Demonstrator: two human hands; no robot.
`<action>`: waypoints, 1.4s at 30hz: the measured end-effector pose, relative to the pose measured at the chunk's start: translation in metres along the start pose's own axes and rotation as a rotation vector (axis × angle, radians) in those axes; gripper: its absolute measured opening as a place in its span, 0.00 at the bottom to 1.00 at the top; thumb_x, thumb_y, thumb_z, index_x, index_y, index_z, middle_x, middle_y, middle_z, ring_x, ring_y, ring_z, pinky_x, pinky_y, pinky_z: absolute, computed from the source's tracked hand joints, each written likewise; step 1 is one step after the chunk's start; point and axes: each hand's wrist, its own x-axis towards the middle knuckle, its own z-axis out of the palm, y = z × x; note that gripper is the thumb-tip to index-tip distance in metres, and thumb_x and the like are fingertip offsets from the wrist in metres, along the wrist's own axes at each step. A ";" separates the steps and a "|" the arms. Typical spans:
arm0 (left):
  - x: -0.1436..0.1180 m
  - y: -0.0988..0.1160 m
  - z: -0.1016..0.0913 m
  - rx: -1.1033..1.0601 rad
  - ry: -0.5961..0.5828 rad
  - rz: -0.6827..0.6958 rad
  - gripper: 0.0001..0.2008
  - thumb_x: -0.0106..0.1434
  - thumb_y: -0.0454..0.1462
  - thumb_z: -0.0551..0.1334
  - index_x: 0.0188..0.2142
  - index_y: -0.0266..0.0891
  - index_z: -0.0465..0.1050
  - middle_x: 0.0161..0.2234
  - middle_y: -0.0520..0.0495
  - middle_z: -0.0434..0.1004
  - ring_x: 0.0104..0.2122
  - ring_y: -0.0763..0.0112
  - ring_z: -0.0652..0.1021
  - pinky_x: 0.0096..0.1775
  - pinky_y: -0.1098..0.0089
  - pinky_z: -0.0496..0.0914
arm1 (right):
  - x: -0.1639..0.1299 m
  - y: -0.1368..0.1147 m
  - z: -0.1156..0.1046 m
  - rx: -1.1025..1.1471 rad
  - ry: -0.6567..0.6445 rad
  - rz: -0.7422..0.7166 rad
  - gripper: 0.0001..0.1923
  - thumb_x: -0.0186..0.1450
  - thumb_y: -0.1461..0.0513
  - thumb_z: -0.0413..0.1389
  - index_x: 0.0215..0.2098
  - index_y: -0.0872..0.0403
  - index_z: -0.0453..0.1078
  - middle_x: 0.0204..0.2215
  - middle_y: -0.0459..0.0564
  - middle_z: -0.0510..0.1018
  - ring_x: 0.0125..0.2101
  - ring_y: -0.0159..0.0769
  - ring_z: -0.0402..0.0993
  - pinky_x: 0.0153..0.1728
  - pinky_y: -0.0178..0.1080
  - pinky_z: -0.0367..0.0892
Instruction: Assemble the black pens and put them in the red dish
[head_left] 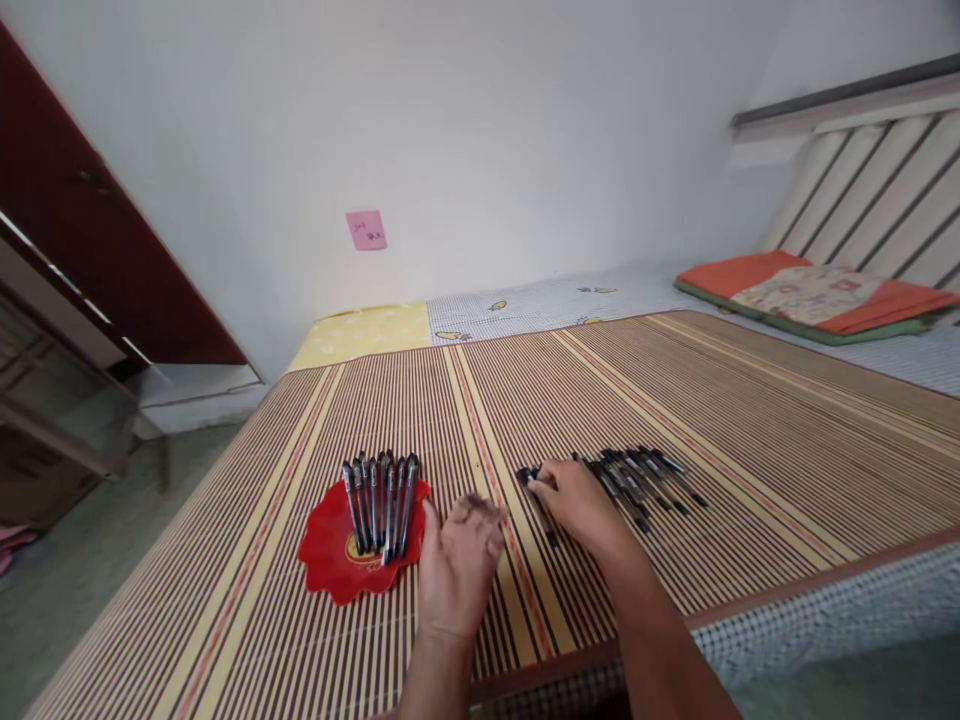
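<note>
My hands are apart, both to the right of the red, scalloped-rim plastic plate. My left hand is just beside its rim, palm turned up and fingers loosely open, holding nothing. Farther right of the plate, my right hand reaches forward, wrist bent, fingertips at the upper end of a slim, clear-barrelled, black-capped pen; I can't tell whether they grip it. More pens lie side by side on the plate.

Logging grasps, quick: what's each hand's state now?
Left hand: open, nothing seen in it, beside the red plate.
Right hand: fingers bent at a pen; whether it grips cannot be told.
</note>
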 end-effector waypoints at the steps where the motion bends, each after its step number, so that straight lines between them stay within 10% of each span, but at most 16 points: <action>1: -0.001 0.001 0.002 -0.020 -0.003 -0.015 0.26 0.66 0.58 0.55 0.42 0.39 0.77 0.45 0.37 0.80 0.49 0.58 0.79 0.49 0.61 0.72 | -0.001 -0.003 -0.001 -0.083 -0.039 0.031 0.09 0.62 0.61 0.58 0.24 0.53 0.70 0.24 0.48 0.77 0.29 0.36 0.73 0.31 0.35 0.57; 4: -0.004 0.004 0.007 -0.040 -0.063 -0.032 0.38 0.63 0.65 0.50 0.57 0.42 0.71 0.64 0.36 0.66 0.65 0.49 0.64 0.60 0.51 0.63 | -0.004 -0.010 -0.001 -0.246 -0.108 0.088 0.05 0.62 0.61 0.59 0.29 0.54 0.74 0.29 0.54 0.81 0.33 0.41 0.78 0.32 0.36 0.59; 9: -0.007 0.009 0.008 0.012 -0.126 -0.041 0.39 0.62 0.65 0.48 0.62 0.46 0.66 0.67 0.38 0.61 0.68 0.48 0.58 0.62 0.46 0.59 | -0.005 -0.014 0.000 -0.407 -0.232 0.146 0.08 0.61 0.60 0.61 0.36 0.57 0.77 0.37 0.62 0.84 0.41 0.51 0.81 0.35 0.40 0.64; 19: 0.004 0.000 -0.008 0.455 0.116 0.056 0.24 0.59 0.52 0.68 0.43 0.33 0.78 0.42 0.34 0.82 0.40 0.58 0.81 0.37 0.67 0.72 | -0.006 -0.011 0.013 -0.409 -0.247 0.133 0.06 0.59 0.64 0.59 0.33 0.58 0.77 0.35 0.63 0.83 0.38 0.49 0.81 0.33 0.39 0.64; 24: 0.012 -0.011 -0.015 0.806 0.258 0.181 0.25 0.49 0.51 0.74 0.36 0.33 0.79 0.32 0.39 0.81 0.28 0.63 0.80 0.25 0.71 0.69 | -0.007 -0.017 0.017 0.050 -0.197 -0.017 0.08 0.60 0.60 0.57 0.24 0.55 0.71 0.21 0.46 0.75 0.25 0.34 0.71 0.24 0.33 0.55; 32: 0.008 -0.010 -0.009 0.664 0.191 0.089 0.23 0.51 0.49 0.73 0.41 0.36 0.80 0.34 0.41 0.82 0.33 0.64 0.80 0.34 0.66 0.74 | -0.009 -0.028 0.012 0.514 -0.334 -0.109 0.05 0.57 0.63 0.56 0.28 0.55 0.74 0.23 0.44 0.76 0.27 0.34 0.72 0.29 0.33 0.63; 36: 0.007 -0.009 -0.010 0.620 0.234 0.143 0.20 0.54 0.47 0.72 0.40 0.36 0.77 0.26 0.50 0.75 0.27 0.70 0.75 0.30 0.70 0.72 | -0.002 -0.009 -0.008 0.157 -0.015 0.008 0.06 0.61 0.64 0.54 0.31 0.55 0.74 0.29 0.49 0.80 0.32 0.37 0.76 0.33 0.34 0.64; 42: 0.011 -0.012 -0.012 0.551 0.266 0.150 0.22 0.48 0.47 0.75 0.35 0.35 0.75 0.20 0.57 0.65 0.19 0.80 0.63 0.20 0.78 0.58 | -0.003 -0.005 -0.007 -0.350 -0.136 0.184 0.07 0.62 0.65 0.55 0.32 0.55 0.76 0.34 0.58 0.83 0.38 0.46 0.80 0.34 0.38 0.63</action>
